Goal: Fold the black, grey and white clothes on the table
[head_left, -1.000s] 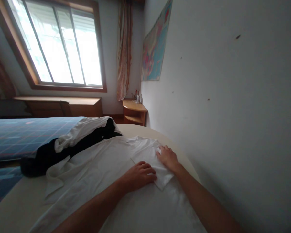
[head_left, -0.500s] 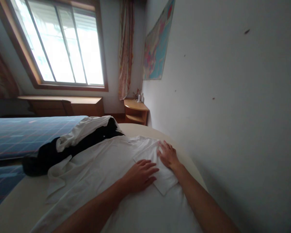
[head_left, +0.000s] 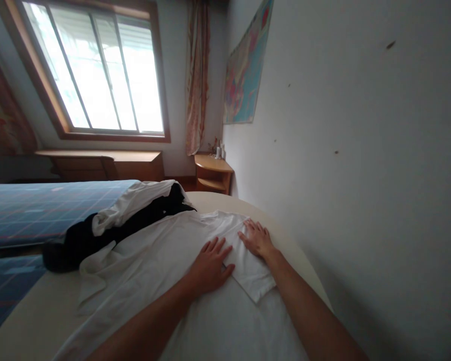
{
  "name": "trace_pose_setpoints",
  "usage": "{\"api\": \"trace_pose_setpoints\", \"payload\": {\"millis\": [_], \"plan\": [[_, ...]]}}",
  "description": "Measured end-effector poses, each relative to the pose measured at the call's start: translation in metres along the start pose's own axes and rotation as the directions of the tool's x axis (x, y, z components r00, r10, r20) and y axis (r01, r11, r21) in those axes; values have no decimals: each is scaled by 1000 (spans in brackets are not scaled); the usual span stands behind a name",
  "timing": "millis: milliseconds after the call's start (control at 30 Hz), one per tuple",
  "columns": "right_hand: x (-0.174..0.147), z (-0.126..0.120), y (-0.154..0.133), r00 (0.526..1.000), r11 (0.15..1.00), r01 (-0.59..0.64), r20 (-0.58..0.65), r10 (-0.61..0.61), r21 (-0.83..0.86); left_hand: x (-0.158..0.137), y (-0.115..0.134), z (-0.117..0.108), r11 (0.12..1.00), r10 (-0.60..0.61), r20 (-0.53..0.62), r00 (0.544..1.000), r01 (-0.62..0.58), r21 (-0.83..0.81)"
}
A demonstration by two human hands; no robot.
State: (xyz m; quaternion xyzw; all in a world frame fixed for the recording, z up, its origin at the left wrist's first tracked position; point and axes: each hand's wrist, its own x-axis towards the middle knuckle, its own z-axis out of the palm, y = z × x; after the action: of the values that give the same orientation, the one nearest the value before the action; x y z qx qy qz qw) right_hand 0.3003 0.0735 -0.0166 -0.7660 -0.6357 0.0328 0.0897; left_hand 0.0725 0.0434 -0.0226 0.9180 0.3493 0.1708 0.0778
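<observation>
A white T-shirt (head_left: 165, 250) lies spread over a round cream table (head_left: 33, 311), its collar toward the far edge. My left hand (head_left: 209, 265) rests flat on the middle of the shirt, fingers apart. Over by the right shoulder, my right hand (head_left: 257, 237) lies on the cloth with its fingers spread. The right sleeve is folded inward across the shirt's body, between and below my hands. On the left, the other sleeve (head_left: 95, 271) sits loosely rumpled. My forearms cover part of the lower shirt.
Black and white clothes (head_left: 135, 215) are heaped at the table's far left, beside a blue plaid bed (head_left: 60, 205). A white wall (head_left: 361, 210) runs close along the right. Farther back stand a wooden desk (head_left: 135, 158) and a corner shelf (head_left: 214, 163).
My left hand has shifted slightly left and away from me over the shirt, its fingers spreading more. The right hand stays near the shoulder. The view has swung slightly left.
</observation>
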Motion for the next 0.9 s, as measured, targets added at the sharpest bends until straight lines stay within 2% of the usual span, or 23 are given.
{"api": "trace_pose_setpoints", "payload": {"millis": [133,233,333,433,600,767,900], "plan": [[-5,-8,-3,997,1000,-21,-77,19,-21,-1,-1,-1,1000,-6,30,1000,6,-4],[-9,-18,-5,982,988,-149,-122,142,-46,-1,0,-3,1000,-26,68,997,25,10],[-13,-28,-2,962,964,-259,-103,253,-54,-1,1,-3,999,-33,87,996,31,27],[-20,-35,5,953,951,-302,-27,301,-59,-1,1,-2,999,-28,87,996,25,38],[-35,-38,16,966,968,-247,65,250,-42,-1,-3,1,1000,11,79,997,-12,13],[-42,-41,15,979,978,-203,33,202,50,-2,-4,-1,999,45,63,997,-44,-5],[-45,-47,2,992,982,-120,-18,123,146,-1,-4,0,998,56,32,998,-56,-29]]}}
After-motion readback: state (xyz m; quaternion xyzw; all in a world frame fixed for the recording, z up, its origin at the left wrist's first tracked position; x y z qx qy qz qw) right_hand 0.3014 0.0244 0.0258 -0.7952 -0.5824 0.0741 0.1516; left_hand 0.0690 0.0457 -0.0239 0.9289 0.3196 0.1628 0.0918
